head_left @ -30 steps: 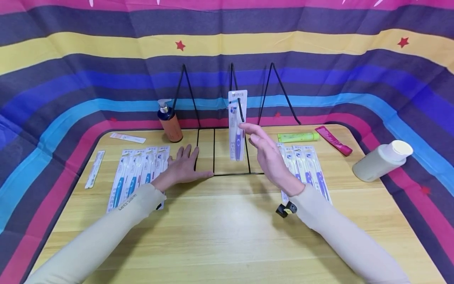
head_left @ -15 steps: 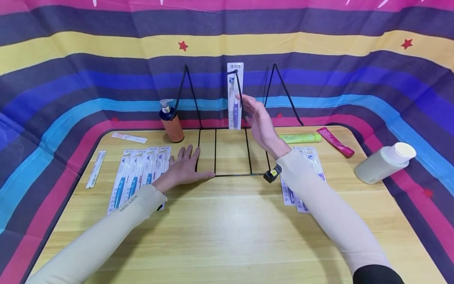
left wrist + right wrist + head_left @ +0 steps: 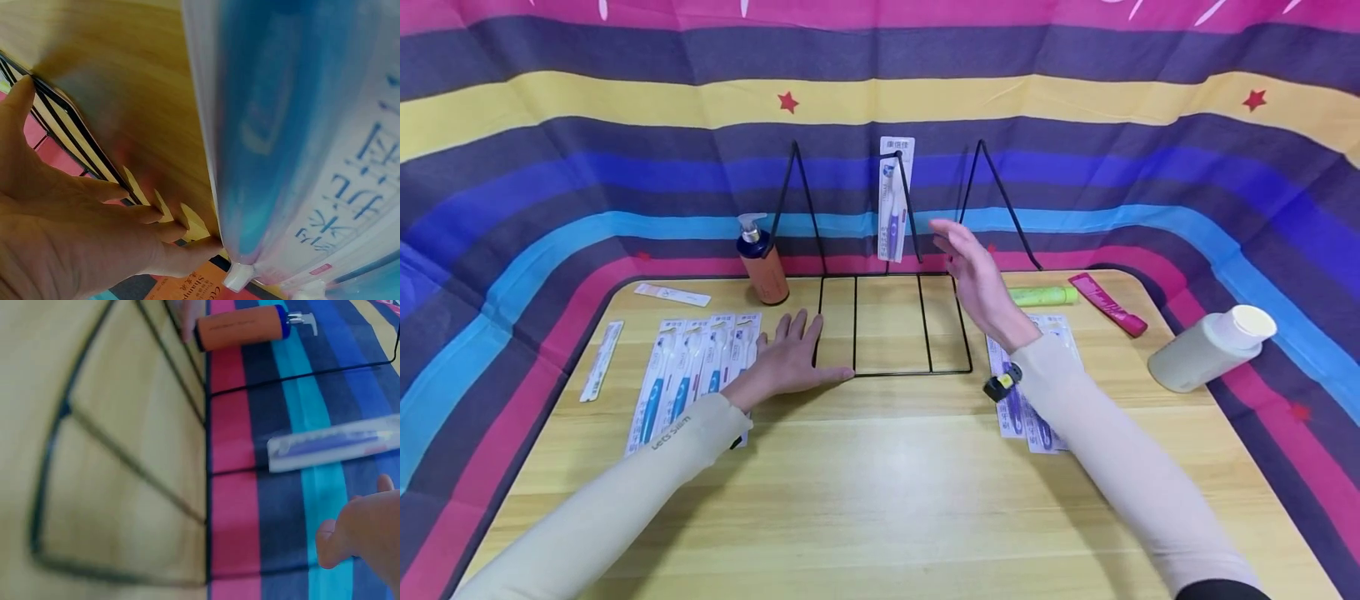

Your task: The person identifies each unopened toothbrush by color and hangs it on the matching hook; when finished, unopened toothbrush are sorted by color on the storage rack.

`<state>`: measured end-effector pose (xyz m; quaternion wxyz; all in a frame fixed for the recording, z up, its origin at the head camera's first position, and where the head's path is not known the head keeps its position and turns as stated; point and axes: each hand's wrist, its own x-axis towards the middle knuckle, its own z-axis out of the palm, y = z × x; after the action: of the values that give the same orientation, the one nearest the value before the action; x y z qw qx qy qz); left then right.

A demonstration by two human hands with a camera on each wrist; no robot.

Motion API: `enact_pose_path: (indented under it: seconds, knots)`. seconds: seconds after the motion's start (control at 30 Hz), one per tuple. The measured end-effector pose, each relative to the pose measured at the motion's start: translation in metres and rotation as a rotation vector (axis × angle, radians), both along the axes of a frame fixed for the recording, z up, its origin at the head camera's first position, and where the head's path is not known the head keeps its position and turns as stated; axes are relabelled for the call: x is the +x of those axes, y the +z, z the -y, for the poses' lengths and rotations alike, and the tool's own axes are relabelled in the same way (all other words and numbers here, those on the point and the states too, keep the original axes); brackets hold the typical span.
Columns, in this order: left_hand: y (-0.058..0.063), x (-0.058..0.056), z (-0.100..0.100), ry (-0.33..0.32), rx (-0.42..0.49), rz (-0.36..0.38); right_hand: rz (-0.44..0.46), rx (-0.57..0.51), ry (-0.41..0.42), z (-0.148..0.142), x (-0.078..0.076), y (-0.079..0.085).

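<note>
A packaged toothbrush [image 3: 891, 225] with a purple handle hangs from the middle prong of a black wire display rack [image 3: 910, 374], slightly tilted. To its right, my right hand [image 3: 979, 279] is held in the air, fingers extended and holding nothing; the right wrist view shows a gap between this hand [image 3: 365, 534] and the package [image 3: 331, 444]. My left hand [image 3: 786, 357] lies spread at the left side of the rack's base, its thumb at the front bar. In the left wrist view, a blue toothbrush pack [image 3: 262, 125] stands close beside the left hand [image 3: 81, 231].
Blue toothbrush packs [image 3: 658, 383] lie left, purple ones [image 3: 1009, 408] right, partly under the right forearm. An orange pump bottle [image 3: 766, 275] stands behind the left hand. Further right are a green tube [image 3: 1045, 296], a pink tube [image 3: 1107, 305] and a pale bottle [image 3: 1195, 354].
The toothbrush pack rose with the right hand from low in front of the rack onto the middle prong. The right hand then drew back rightward, off it. The left hand stayed put.
</note>
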<state>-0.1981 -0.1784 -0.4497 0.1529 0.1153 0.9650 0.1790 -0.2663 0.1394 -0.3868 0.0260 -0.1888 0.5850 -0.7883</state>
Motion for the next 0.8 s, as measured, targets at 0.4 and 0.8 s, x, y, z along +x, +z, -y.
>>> enact_pose_path:
  seconds: [0.4,0.8]
  knots:
    - [-0.003,-0.002,-0.001,-0.001,-0.008,0.004,-0.033,0.099,-0.289,-0.115,0.063,-0.043]
    - [-0.014,-0.006,0.004,0.001,0.015,0.002,0.266,0.581,-0.396,-0.192,0.113,-0.071]
